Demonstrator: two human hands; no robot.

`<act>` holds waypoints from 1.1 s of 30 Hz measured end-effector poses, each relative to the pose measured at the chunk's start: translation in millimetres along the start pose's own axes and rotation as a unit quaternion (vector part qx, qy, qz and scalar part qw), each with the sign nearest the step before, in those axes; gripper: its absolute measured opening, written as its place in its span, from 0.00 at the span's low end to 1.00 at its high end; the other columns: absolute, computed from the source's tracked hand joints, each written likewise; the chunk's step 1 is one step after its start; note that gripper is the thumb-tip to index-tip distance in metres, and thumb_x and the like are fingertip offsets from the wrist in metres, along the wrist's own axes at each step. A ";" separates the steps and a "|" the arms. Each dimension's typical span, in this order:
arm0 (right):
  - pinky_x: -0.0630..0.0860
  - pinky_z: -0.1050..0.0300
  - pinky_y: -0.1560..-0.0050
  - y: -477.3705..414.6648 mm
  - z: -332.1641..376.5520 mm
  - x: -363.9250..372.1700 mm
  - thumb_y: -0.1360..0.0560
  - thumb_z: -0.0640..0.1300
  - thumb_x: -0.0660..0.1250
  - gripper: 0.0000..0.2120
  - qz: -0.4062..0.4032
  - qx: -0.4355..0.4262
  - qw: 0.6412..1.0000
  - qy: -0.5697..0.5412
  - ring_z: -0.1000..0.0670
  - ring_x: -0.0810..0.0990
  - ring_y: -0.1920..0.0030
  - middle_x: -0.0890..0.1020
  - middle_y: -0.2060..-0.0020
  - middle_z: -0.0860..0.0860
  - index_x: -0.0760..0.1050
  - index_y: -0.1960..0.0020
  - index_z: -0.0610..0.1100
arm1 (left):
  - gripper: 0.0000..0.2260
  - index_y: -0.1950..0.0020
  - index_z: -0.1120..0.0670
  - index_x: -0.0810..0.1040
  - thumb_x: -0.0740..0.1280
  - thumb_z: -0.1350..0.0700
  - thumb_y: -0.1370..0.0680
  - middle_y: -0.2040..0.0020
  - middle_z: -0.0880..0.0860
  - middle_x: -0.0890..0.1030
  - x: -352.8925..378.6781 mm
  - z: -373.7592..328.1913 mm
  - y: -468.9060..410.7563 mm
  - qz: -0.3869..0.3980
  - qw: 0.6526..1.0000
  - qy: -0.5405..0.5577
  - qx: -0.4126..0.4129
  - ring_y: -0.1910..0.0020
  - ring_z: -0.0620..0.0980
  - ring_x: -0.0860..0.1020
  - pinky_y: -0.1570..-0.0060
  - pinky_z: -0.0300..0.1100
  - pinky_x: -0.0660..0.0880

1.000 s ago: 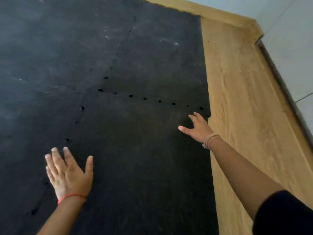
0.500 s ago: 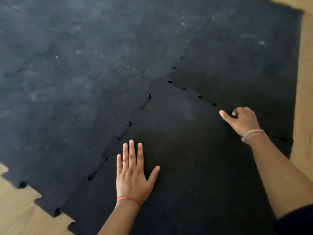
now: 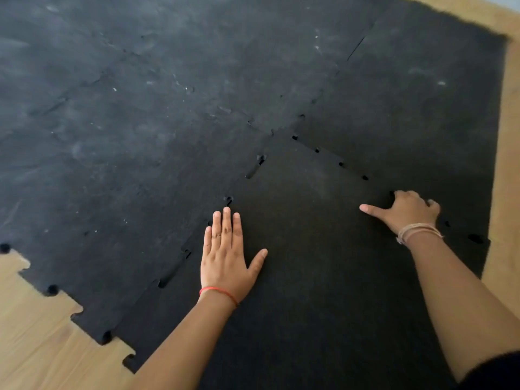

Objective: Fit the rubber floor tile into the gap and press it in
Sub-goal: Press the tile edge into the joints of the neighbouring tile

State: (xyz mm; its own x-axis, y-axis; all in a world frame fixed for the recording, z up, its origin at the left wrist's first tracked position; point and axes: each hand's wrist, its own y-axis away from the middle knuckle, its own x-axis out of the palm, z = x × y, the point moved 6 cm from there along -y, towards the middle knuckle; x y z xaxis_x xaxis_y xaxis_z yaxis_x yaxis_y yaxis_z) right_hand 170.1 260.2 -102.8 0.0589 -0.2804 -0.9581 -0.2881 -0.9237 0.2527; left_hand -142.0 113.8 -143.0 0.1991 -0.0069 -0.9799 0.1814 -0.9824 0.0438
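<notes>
The black rubber tile [image 3: 315, 249] was laid among the neighbouring mats [image 3: 140, 122] on the wooden floor [image 3: 33, 347], small gaps being left along its notched seams. The left hand [image 3: 228, 260] was spread wide and flat on the tile near its left seam. The right hand [image 3: 405, 212] was curled at the far right seam, thumb stretched out, nothing being held.

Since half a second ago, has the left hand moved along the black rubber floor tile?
No: the left hand lies flat beside the same notched seam on the tile.
</notes>
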 end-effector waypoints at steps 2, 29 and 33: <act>0.57 0.45 0.30 -3.3 -4.2 -4.1 0.35 0.75 0.56 0.45 0.020 0.019 0.999 0.035 0.42 0.71 0.35 0.73 0.37 0.41 0.69 0.35 0.39 | 0.37 0.27 0.63 0.57 0.45 0.35 0.24 0.26 0.60 0.59 -3.6 10.2 4.3 -0.003 1.000 0.006 0.010 0.26 0.55 0.49 0.30 0.45 0.41; 0.65 0.47 0.32 87.1 -144.0 72.6 0.30 0.42 0.72 0.35 -0.069 0.347 0.763 -0.541 0.41 0.66 0.30 0.68 0.30 0.46 0.61 0.27 0.44 | 0.38 0.32 0.70 0.58 0.64 0.41 0.28 0.34 0.71 0.65 -6.3 -14.2 -40.4 -0.017 0.991 0.049 -0.126 0.33 0.67 0.59 0.30 0.59 0.46; 0.68 0.46 0.35 81.9 -140.5 75.1 0.30 0.43 0.72 0.36 -0.035 0.344 0.786 -0.512 0.40 0.67 0.31 0.67 0.29 0.45 0.59 0.27 0.44 | 0.40 0.30 0.69 0.57 0.63 0.39 0.27 0.33 0.69 0.64 -7.2 -14.9 -37.2 -0.010 0.991 0.058 -0.120 0.32 0.65 0.59 0.29 0.57 0.44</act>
State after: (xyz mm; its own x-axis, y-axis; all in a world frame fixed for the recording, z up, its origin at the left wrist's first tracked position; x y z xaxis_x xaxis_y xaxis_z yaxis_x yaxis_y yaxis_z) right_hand 285.2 126.8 -135.0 -0.6014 0.4474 -0.6620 -0.7881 -0.4685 0.3993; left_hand -135.9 153.2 -134.7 0.3001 0.0472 -0.9527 0.4069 -0.9097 0.0831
